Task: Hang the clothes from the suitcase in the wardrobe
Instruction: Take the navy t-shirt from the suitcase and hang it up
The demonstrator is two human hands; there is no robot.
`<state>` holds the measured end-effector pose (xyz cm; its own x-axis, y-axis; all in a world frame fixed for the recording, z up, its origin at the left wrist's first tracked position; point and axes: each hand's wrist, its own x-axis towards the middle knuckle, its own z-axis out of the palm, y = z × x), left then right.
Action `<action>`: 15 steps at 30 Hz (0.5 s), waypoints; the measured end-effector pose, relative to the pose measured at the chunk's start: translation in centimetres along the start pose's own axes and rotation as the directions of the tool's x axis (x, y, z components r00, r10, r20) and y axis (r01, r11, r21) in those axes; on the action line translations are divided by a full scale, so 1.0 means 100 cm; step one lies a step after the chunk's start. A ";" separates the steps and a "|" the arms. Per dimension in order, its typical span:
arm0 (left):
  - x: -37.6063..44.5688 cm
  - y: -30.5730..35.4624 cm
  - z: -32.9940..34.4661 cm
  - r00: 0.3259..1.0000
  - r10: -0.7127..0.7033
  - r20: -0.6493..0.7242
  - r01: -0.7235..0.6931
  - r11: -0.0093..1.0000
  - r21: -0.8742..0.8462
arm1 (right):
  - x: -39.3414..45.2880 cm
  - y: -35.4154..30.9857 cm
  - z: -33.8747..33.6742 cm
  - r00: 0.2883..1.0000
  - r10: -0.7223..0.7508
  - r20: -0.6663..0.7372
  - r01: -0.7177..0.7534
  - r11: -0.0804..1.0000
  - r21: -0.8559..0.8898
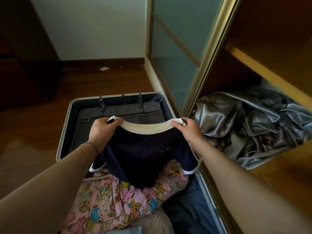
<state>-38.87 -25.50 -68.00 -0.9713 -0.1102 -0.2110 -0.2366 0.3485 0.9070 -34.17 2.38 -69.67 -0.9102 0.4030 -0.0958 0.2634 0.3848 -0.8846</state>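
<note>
So the navy t-shirt point(143, 149) is held up by its cream collar, left hand point(103, 130) gripping one end and right hand point(189, 129) the other, fingers point(114, 122) curled over the ribbed edge with the band stretched between them. It's hanging over the open suitcase point(67, 119), the hem just brushing the pink teddy-bear print fabric point(118, 200) still packed in there. No hanger in sight, so I'd guess the move is to keep the neck spread wide like this so one slides in easy, and lift it clear so it doesn't drag the other stuff out. The wardrobe point(253, 53) is open just to the right, with crumpled grey satin fabric point(244, 119) on its lower shelf.
</note>
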 end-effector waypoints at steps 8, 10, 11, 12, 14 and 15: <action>-0.041 0.146 -0.055 0.999 -0.023 0.032 0.025 0.999 -0.032 | -0.025 -0.118 -0.095 0.995 0.063 0.082 -0.069 0.996 0.064; -0.054 0.189 -0.071 0.998 0.025 0.050 -0.025 1.000 -0.008 | -0.033 -0.153 -0.119 0.994 0.073 0.079 -0.082 0.990 0.115; -0.061 0.214 -0.081 0.998 0.042 0.053 -0.042 0.999 -0.003 | -0.037 -0.178 -0.134 0.995 0.070 0.077 -0.079 0.988 0.130; -0.069 0.240 -0.091 0.997 0.053 0.049 -0.053 0.999 0.001 | -0.042 -0.202 -0.149 0.996 0.054 0.073 -0.064 0.987 0.145; -0.086 0.291 -0.112 0.995 0.077 0.059 -0.078 0.997 0.013 | -0.051 -0.252 -0.177 0.996 0.020 0.087 -0.035 0.985 0.171; -0.092 0.311 -0.120 0.994 0.093 0.055 -0.094 0.995 0.014 | -0.053 -0.272 -0.188 0.996 0.000 0.093 -0.017 0.984 0.179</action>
<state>-36.93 -24.83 -33.49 -0.9890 -0.0259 -0.1455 -0.1447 0.3706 0.9174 -30.45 5.42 -36.52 -0.9360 0.3239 -0.1378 0.2171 0.2231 -0.9503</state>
